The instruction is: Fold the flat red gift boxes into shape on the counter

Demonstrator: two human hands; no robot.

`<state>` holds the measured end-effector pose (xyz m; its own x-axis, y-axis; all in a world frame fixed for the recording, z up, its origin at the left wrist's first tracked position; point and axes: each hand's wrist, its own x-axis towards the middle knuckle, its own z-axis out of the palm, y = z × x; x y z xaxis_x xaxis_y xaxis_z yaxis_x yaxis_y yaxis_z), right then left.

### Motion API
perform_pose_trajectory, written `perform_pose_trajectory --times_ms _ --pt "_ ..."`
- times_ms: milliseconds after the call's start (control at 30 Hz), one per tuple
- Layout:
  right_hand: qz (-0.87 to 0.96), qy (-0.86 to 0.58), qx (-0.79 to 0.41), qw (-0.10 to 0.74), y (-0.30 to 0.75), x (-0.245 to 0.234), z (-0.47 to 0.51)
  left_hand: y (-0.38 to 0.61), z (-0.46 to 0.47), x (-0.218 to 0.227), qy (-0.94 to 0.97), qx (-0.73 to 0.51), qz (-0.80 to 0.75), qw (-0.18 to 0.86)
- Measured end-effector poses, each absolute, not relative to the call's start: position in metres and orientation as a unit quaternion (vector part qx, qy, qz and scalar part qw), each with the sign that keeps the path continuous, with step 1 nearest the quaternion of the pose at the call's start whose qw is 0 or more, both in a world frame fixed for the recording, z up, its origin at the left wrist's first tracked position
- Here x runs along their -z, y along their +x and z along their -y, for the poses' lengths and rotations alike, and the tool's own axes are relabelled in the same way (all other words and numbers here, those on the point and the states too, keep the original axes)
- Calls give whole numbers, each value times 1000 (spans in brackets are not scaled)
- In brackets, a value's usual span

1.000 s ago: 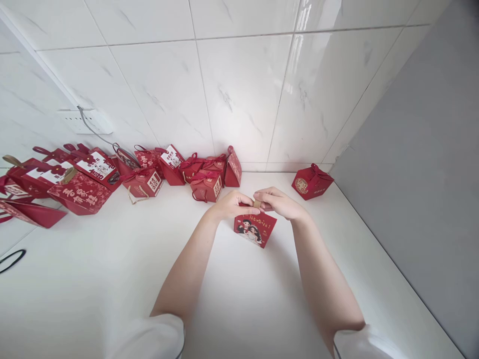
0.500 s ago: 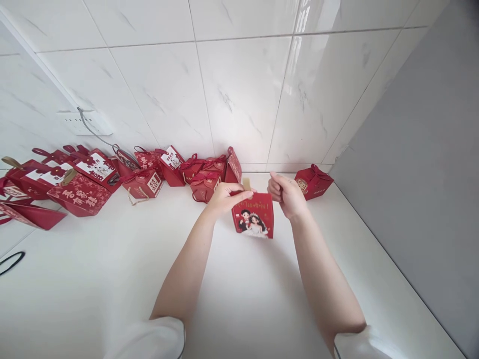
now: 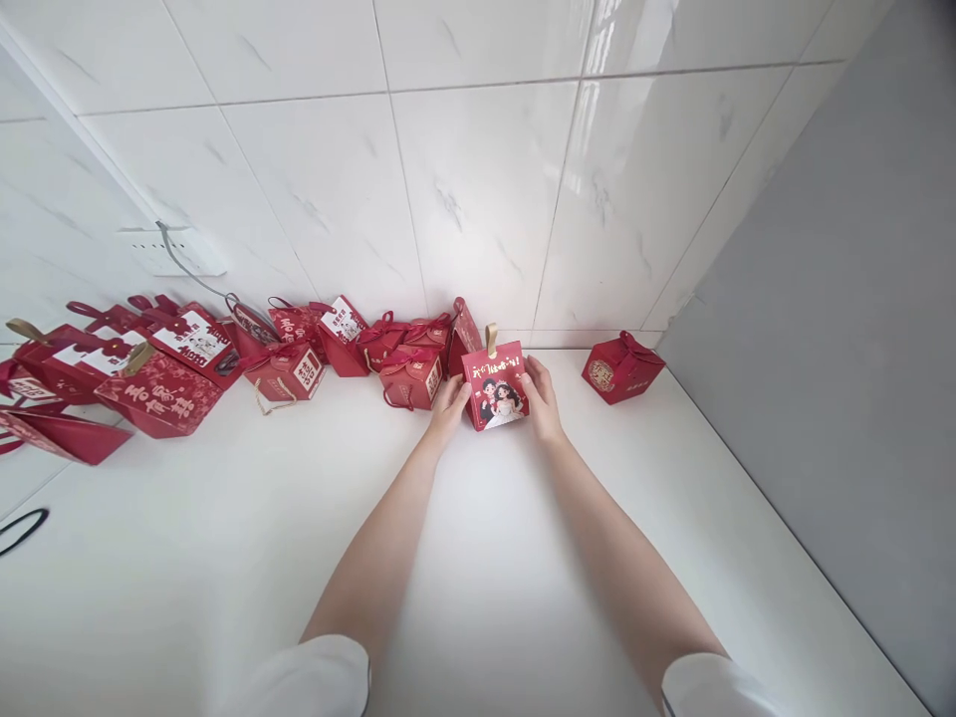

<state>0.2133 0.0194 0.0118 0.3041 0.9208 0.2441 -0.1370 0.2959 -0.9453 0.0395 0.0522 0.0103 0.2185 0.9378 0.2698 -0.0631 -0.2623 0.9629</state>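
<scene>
Between my two hands stands a red gift box (image 3: 497, 388) printed with a cartoon bride and groom and gold lettering. A gold ribbon loop (image 3: 491, 340) sticks up from its top. My left hand (image 3: 449, 406) grips the box's left side, the thumb toward the front. On the opposite side my right hand (image 3: 543, 396) holds the right edge, its fingers partly hidden behind the box. Just left of the box is a red box with a ribbon bow (image 3: 412, 376), close to my left hand.
Several red gift boxes (image 3: 160, 390) line the wall to the left, some with ribbon loops. A single red box with a bow (image 3: 624, 366) stands to the right. A socket (image 3: 173, 252) with a grey cable is on the tiled wall. A grey panel (image 3: 843, 349) bounds the white counter (image 3: 478, 597).
The cartoon box has moved back toward the wall and turned more upright. My left hand has let go of the ribbon loop for the box's side; my right hand now holds the other side.
</scene>
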Motion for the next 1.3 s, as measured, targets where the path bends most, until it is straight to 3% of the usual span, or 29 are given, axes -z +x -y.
perform_pose_trajectory --times_ms 433,800,1300 --pt "444 -429 -499 608 222 8 -24 44 -50 -1 655 -512 -402 384" --pt "430 -419 -490 632 214 6 -24 44 -50 -4 672 -510 -425 328" --pt "424 -435 -490 625 214 3 -22 41 -55 2 635 -519 -405 404"
